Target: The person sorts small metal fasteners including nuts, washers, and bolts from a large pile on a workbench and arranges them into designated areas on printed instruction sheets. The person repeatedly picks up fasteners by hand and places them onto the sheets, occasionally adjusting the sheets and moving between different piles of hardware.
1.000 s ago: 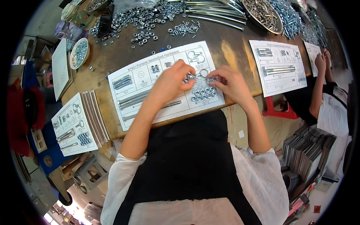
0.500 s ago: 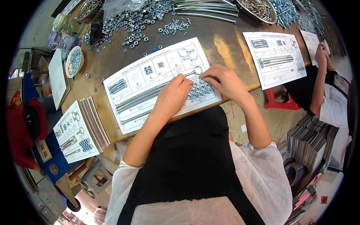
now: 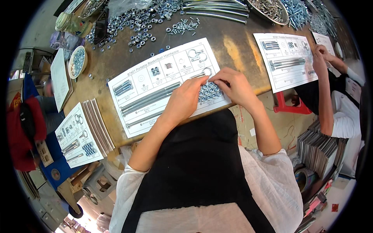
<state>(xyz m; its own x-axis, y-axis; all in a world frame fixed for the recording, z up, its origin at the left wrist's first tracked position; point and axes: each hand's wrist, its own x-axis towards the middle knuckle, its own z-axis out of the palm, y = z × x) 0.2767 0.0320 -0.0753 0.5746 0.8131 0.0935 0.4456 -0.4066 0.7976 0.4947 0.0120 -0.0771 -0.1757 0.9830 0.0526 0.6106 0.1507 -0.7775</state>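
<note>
In front of me a printed hardware sheet (image 3: 136,99) lies slanted on the table, with pictures of bolts, nuts and rings. A tight cluster of lock nuts (image 3: 210,94) with blue inserts sits on its right part. My left hand (image 3: 184,97) rests over the sheet at the cluster's left edge, fingers drawn together. At the cluster's upper right is my right hand (image 3: 237,87), thumb and fingers curled close to the nuts. Whatever either hand pinches is hidden by the fingers. A metal ring (image 3: 207,72) lies just above both fingertips, and long bolts (image 3: 151,99) lie across the sheet.
Loose nuts (image 3: 143,21), small screws (image 3: 182,26) and long bolts (image 3: 217,15) cover the far table. A bowl of screws (image 3: 77,62) stands left, near a card stack (image 3: 97,124). Another person's hands (image 3: 322,54) are at a second sheet (image 3: 285,62) on the right.
My left fingertips have moved right and slightly up, toward the ring. My right fingers have shifted slightly right. The other person's hands have moved left and nearer, over the second sheet.
</note>
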